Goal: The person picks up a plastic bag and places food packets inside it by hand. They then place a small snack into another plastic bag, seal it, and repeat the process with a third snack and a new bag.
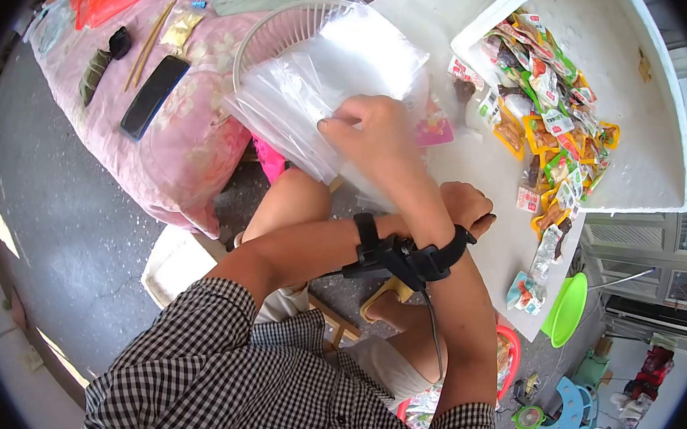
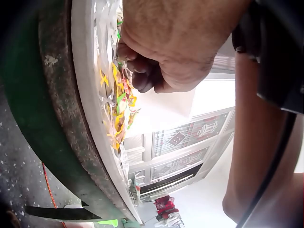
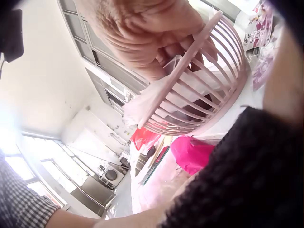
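My right hand [image 1: 375, 135] is over the pink slatted basket [image 1: 252, 47], pinching a clear plastic bag [image 1: 304, 109] from a loose stack that spreads across the rim. In the right wrist view, the curled fingers of this hand [image 3: 152, 38] reach over the basket's edge, with thin clear plastic [image 3: 147, 102] beside them. My forearms cross. The left hand [image 1: 465, 205] is at the near edge of the white table [image 1: 491, 166], fingers loosely curled and holding nothing. In the left wrist view, colourful snack packets [image 2: 121, 102] lie beyond that hand.
A white foam box [image 1: 647, 102] lies tipped on the table, with a heap of snack packets [image 1: 553, 110] spilling out. To the left, a pink floral cloth [image 1: 196, 120] carries a phone [image 1: 155, 98] and chopsticks [image 1: 150, 44]. A green basin [image 1: 566, 309] is beside the table's right edge.
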`<state>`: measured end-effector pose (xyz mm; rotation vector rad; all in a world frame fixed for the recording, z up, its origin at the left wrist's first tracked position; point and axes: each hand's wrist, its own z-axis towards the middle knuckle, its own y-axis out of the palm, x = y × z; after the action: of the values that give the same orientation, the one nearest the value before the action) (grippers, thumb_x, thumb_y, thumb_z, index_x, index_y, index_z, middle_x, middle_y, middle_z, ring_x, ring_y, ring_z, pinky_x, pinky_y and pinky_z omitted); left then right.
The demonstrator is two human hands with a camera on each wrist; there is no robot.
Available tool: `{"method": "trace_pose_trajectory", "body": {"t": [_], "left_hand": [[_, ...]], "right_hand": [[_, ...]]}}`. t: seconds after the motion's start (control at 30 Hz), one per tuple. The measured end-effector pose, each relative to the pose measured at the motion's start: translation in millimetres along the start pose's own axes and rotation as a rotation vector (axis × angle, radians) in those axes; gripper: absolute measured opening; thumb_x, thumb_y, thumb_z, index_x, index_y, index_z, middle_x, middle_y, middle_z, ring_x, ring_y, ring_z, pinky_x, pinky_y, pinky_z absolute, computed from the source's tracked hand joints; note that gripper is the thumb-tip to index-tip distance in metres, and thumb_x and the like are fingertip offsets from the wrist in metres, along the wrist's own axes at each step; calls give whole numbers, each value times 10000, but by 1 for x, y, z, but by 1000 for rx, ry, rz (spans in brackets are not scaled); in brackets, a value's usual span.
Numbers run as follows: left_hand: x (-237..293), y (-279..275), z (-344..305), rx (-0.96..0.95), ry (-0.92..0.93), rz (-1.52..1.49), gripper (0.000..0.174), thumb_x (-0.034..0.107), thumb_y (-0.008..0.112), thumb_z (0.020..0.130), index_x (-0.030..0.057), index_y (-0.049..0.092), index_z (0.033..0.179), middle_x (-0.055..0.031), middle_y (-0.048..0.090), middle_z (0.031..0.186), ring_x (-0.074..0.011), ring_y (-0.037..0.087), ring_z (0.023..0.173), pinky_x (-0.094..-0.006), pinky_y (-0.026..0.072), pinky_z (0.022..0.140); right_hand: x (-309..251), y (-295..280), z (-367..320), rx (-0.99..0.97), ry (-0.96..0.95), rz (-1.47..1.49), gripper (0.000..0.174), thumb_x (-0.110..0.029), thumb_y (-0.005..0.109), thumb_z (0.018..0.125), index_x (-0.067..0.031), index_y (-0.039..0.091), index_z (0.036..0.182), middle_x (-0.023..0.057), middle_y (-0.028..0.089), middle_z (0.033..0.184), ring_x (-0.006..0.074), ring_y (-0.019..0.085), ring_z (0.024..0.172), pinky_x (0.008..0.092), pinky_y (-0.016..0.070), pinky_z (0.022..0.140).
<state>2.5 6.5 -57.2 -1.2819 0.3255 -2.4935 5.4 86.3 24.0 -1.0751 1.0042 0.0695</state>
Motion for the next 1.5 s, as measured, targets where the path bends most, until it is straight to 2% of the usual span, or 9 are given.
{"method": "trace_pose_trajectory", "body": {"t": [0.23,0.47,0.57,0.73,0.87,1.07,1.27,1.37,1.5], "left_hand": [[-4,2,1,-113,-40,-28,247,204,622,777,39,538,614,-145,559,614,-349,560,583,-442,433,532],[9,-3,-5,-184,120,-113,95,90,663,726,24,596,736,-128,575,658,-297,570,581,-363,445,531],[30,-6,-5,-190,264,-220,105,35,666,716,17,614,806,-109,577,681,-266,560,572,-332,435,511],[40,5,9,63,211,-194,236,41,635,793,-22,596,1017,-116,573,836,-171,546,673,-275,428,500],[17,21,17,111,-192,-159,293,100,650,827,-34,561,1072,-67,563,852,-85,504,705,-230,432,539],[7,22,23,-73,-482,-306,321,170,691,769,-50,593,983,-128,586,882,-179,562,748,-293,450,647],[-1,32,23,60,-341,-373,159,84,659,782,-24,617,892,-66,573,725,-134,482,593,-276,426,575],[-3,29,23,17,-317,-289,95,48,647,767,-20,616,825,-78,568,705,-161,498,576,-297,423,560],[8,24,27,18,-158,-27,71,17,641,732,-21,592,768,-121,577,699,-236,552,576,-330,431,548]], "right_hand": [[-3,-37,-19,235,125,441,245,-207,584,875,28,654,872,12,599,685,42,517,648,226,415,536],[79,-118,-103,816,167,1279,180,-151,555,902,-64,579,1058,51,609,994,185,603,841,322,532,733],[119,-115,-141,1026,187,1322,209,-208,533,922,-43,574,1043,125,641,1013,187,655,803,308,578,583],[145,-87,-172,910,284,1302,284,-226,501,942,15,587,1064,127,642,1011,191,619,856,322,515,763],[134,-79,-170,974,322,1255,288,-236,514,936,19,614,1025,88,649,981,166,613,858,315,524,757],[142,-78,-182,886,386,1074,270,-240,532,926,-2,637,997,44,636,897,116,594,804,294,524,740],[135,-79,-187,873,382,1110,250,-209,535,918,9,638,983,30,624,836,110,580,749,251,498,710],[129,-89,-192,632,535,728,245,-178,542,899,34,624,992,59,635,846,115,584,762,239,481,701],[136,-88,-194,803,478,419,262,-180,560,879,52,614,988,91,647,843,133,596,760,247,481,658]]}}
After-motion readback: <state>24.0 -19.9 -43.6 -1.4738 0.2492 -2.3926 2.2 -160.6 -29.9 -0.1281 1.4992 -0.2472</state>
